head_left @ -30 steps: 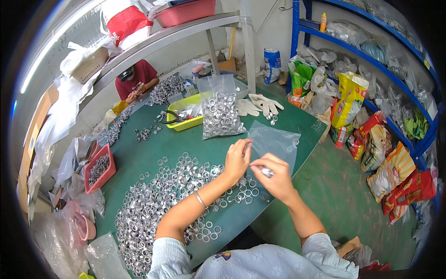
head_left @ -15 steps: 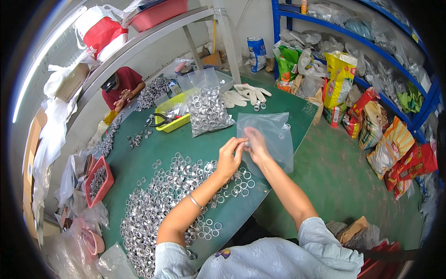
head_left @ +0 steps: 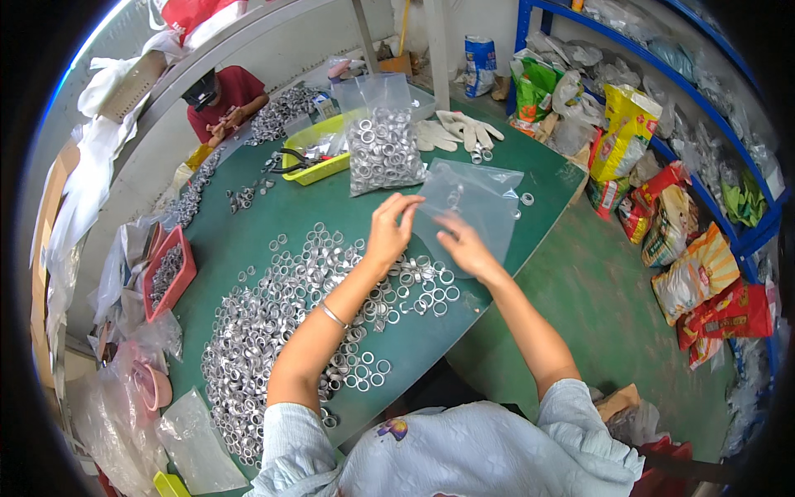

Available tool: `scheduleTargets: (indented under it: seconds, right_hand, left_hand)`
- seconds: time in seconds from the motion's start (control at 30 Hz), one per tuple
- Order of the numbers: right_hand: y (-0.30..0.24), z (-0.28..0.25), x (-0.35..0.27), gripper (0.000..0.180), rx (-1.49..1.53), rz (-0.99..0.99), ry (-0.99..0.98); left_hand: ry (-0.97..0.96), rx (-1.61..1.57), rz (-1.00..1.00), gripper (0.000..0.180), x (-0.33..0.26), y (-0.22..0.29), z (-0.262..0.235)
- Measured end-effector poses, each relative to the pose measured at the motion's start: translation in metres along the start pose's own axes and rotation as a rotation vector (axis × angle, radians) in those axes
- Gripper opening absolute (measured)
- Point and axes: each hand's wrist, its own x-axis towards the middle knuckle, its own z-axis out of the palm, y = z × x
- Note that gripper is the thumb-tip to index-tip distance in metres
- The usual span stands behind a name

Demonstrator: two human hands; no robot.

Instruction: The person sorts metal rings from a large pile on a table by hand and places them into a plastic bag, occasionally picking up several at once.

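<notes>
My left hand pinches the left edge of a clear plastic bag, which lies mostly flat near the table's right edge. Over the bag's near part is my right hand, smeared by motion, its thumb and fingers apart with nothing visible between them. A few metal rings show through the bag; I cannot tell whether they are inside or under it. Beneath and left of my forearms spreads a big heap of silvery metal rings. Beyond my left hand stands a full clear bag of rings.
A yellow-green tray with black-handled pliers sits beyond the heap. White gloves lie at the far right. A red bin stands left. A co-worker sits at the far left. Blue shelves and colourful sacks line the right.
My right hand has come away from my left fingers, moving toward me. The bag now lies flatter on the table. The view has shifted slightly.
</notes>
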Motion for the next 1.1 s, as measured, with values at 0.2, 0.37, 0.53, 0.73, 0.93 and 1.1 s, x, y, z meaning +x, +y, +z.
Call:
scheduleTargets:
  seconds: [0.2,0.37,0.53,0.73,0.93,1.1]
  right_hand:
    - [-0.063,-0.019,-0.053,0.029,0.134,-0.193,-0.474]
    - [-0.049,-0.015,-0.064,0.043,0.052,-0.112,-0.183]
    - [-0.05,-0.01,-0.06,0.05,0.125,-0.006,0.005]
    - [-0.075,-0.009,-0.067,0.023,0.185,-0.178,-0.516]
    - [-0.048,-0.06,-0.076,0.014,0.544,0.154,0.012]
    - [0.055,-0.095,-0.051,0.017,0.045,0.182,0.643]
  left_hand:
    - [0.091,0.095,-0.107,0.018,-0.019,-0.023,-0.023]
    - [-0.173,0.009,-0.221,0.058,-0.042,-0.027,-0.037]
    - [-0.121,0.065,-0.272,0.051,-0.07,-0.005,-0.057]
    - [-0.342,0.378,-0.248,0.036,-0.129,0.01,-0.095]
    - [-0.44,0.511,-0.257,0.031,-0.147,0.01,-0.1]
    - [-0.439,0.509,-0.227,0.028,-0.146,0.009,-0.091]
